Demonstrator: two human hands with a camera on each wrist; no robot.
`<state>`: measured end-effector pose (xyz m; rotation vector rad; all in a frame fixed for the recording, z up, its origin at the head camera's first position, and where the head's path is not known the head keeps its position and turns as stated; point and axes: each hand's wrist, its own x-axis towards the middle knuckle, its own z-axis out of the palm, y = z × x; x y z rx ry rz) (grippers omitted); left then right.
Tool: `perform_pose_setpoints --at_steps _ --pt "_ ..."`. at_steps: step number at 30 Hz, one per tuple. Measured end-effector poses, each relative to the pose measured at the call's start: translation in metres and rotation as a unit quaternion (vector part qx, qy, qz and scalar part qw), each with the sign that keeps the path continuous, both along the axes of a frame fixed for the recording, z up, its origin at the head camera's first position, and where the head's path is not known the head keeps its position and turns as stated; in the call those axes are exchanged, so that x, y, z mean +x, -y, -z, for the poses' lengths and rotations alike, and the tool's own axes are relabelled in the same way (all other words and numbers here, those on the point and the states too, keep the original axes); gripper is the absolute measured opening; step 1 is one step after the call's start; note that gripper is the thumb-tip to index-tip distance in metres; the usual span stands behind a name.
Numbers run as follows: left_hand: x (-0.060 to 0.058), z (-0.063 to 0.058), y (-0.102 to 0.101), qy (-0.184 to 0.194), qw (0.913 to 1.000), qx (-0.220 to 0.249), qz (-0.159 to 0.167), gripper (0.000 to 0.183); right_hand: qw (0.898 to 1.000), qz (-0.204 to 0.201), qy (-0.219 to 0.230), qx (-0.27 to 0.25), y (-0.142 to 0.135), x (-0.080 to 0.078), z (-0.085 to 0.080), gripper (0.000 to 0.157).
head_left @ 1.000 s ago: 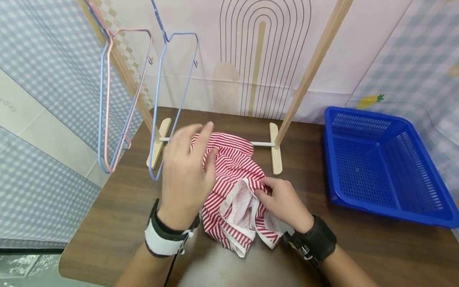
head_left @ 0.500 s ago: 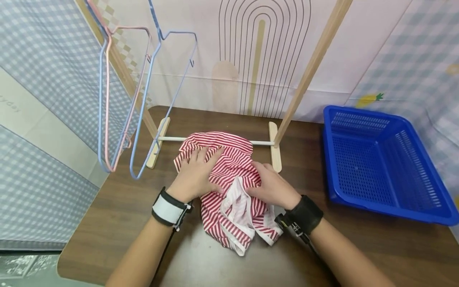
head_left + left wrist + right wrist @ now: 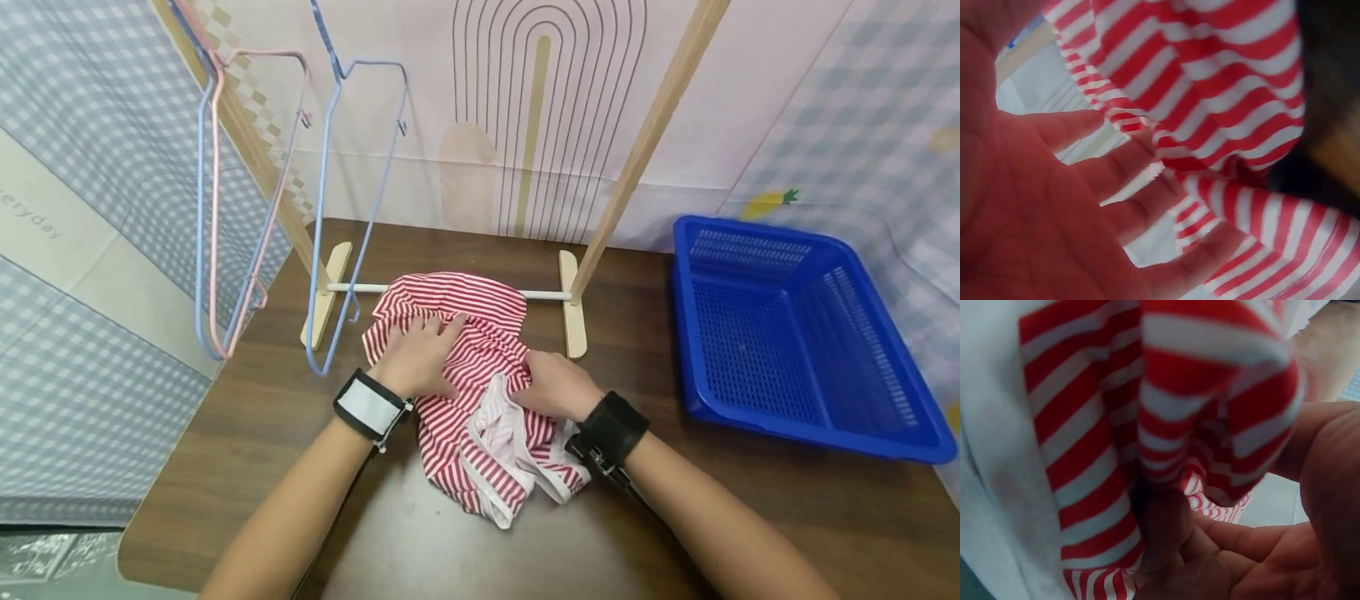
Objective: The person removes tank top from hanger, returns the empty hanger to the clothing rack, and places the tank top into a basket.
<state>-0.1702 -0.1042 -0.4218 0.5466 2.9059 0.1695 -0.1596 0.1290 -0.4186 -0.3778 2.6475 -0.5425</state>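
Observation:
A crumpled red-and-white striped garment (image 3: 480,342) with white edging lies on the brown table (image 3: 420,542). My left hand (image 3: 416,360) rests on its left side, fingers spread toward the far end. In the left wrist view, the open palm and long fingers lie against the striped cloth (image 3: 1210,94). On the right side of the garment, my right hand (image 3: 558,385) grips a bunched fold between thumb and fingers. The right wrist view has the fingers curled beneath the striped fold (image 3: 1191,406), with some fingertips hidden by the cloth. White lining shows between the hands.
A blue plastic basket (image 3: 690,333) stands at the right. Behind the garment is a wooden rack (image 3: 652,150) with a white lower bar (image 3: 543,295). A blue hanger (image 3: 324,208) and a pink hanger (image 3: 215,208), beside another blue one, hang at the left.
My left hand came down from above onto the garment's left side. My right hand shifted slightly up along its right side. The nearer blue hanger swings.

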Motion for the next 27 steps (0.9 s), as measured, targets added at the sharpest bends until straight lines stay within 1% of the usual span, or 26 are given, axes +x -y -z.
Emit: perform_pose_setpoints --at_steps 2,3,4,6,8,11,12,15,16,19,20,21,22,23,26,27 --pt "-0.004 0.002 0.001 0.017 0.9998 -0.005 -0.002 0.107 1.000 0.003 0.003 0.005 0.001 -0.002 0.000 0.020" --pt "-0.006 0.002 0.001 0.024 0.9997 -0.006 -0.003 0.101 1.000 0.002 0.000 0.005 0.001 -0.003 0.000 0.017" --pt "-0.008 0.002 0.001 0.032 0.9995 -0.005 -0.004 0.094 1.000 0.000 0.000 0.006 0.001 -0.004 0.000 0.018" --pt "-0.010 0.002 -0.001 0.046 0.9989 0.001 -0.008 0.079 1.000 -0.006 -0.003 0.004 0.001 -0.005 0.001 0.026" --pt "-0.011 0.003 -0.003 0.053 0.9985 0.013 -0.009 0.056 1.000 -0.011 -0.010 0.003 0.001 -0.005 0.002 0.033" --pt "-0.012 0.005 -0.006 0.052 0.9982 0.030 -0.008 0.016 1.000 -0.014 -0.025 -0.001 0.001 -0.003 0.004 0.034" --pt "-0.012 0.006 -0.007 0.049 0.9983 0.032 -0.007 0.007 0.999 -0.012 -0.032 -0.003 0.001 -0.002 0.004 0.031" --pt "-0.012 0.008 -0.007 0.034 0.9988 0.035 -0.004 0.016 0.999 -0.001 -0.047 -0.003 0.002 0.001 0.004 0.015" --pt "-0.011 0.009 -0.008 0.029 0.9989 0.037 -0.003 0.016 0.999 0.004 -0.050 -0.002 0.002 0.001 0.004 0.016" --pt "-0.011 0.012 -0.007 0.011 0.9992 0.040 0.003 0.014 0.999 0.020 -0.049 0.004 0.003 0.002 0.004 0.043" --pt "-0.011 0.013 -0.007 0.007 0.9992 0.040 0.006 0.013 0.998 0.022 -0.051 0.005 0.003 0.002 0.004 0.049" --pt "-0.011 0.014 -0.008 0.006 0.9991 0.041 0.007 0.012 0.998 0.024 -0.049 0.005 0.003 0.001 0.004 0.051" --pt "-0.011 0.014 -0.008 0.004 0.9991 0.042 0.008 0.013 0.999 0.024 -0.045 0.004 0.003 0.000 0.005 0.046" --pt "-0.011 0.014 -0.008 0.002 0.9992 0.039 0.010 0.015 0.999 0.021 -0.042 0.002 0.003 -0.001 0.005 0.038" --pt "-0.014 0.014 -0.009 -0.004 0.9992 0.035 0.021 0.021 0.999 0.009 -0.031 -0.009 0.003 -0.003 0.006 0.007" --pt "-0.014 0.014 -0.009 -0.007 0.9990 0.036 0.026 0.023 1.000 0.006 -0.026 -0.014 0.003 -0.004 0.006 0.008"
